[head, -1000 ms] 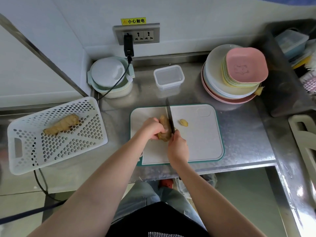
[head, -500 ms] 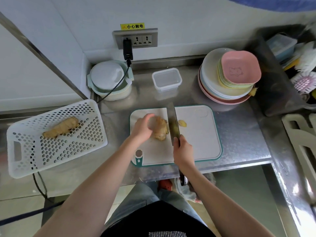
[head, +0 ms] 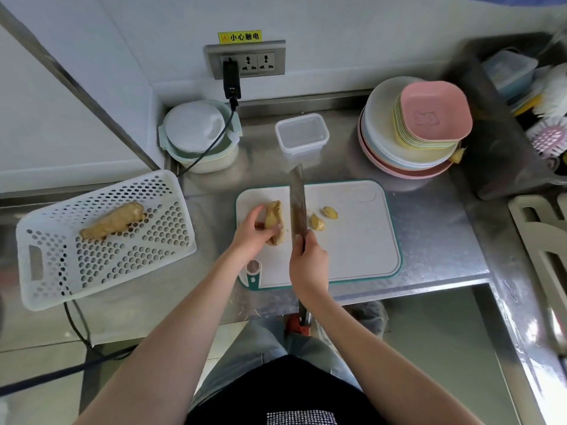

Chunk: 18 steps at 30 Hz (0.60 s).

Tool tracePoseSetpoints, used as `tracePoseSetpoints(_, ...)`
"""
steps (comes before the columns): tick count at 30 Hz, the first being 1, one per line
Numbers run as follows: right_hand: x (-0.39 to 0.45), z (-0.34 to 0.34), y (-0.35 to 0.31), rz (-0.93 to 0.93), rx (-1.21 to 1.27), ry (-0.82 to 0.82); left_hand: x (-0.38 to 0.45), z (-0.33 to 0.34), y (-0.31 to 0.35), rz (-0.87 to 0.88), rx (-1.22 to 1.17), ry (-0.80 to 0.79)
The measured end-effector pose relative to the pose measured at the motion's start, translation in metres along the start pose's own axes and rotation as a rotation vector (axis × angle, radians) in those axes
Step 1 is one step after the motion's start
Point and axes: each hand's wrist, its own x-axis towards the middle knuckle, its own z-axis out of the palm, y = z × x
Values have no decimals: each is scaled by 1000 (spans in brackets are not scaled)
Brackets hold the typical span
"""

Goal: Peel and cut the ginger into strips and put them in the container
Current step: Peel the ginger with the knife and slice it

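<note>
On white teal-edged plastic cutting board: knobbly tan ginger root gripped by left hand; steel-bladed knife clutched by right hand. Clear rectangular plastic container at twelve o'clock.

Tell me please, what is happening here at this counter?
A person is trimming ginger on a white cutting board. The left hand holds the ginger piece, and the right hand grips a knife just beside it. Two cut-off bits lie right of the blade. The clear container behind is empty; another ginger root waits in the white basket.
</note>
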Motion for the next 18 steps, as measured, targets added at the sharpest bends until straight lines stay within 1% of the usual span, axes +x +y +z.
tracePoseSetpoints(3, 0, -4, -1, 8, -24, 10, -2, -2, -2, 16, -77, -67)
tracePoseSetpoints(7, 0, 0, -3, -21, -81, -14, 0, -6, -5, 1, -118, -100)
tracePoseSetpoints(13, -2, 10, -6, -31, -159, -28, 2, -6, -7, -13, -166, -92)
tracePoseSetpoints(18, -1, 11, -5, -33, -199, -24, 5, -5, -7, -22, -143, -63)
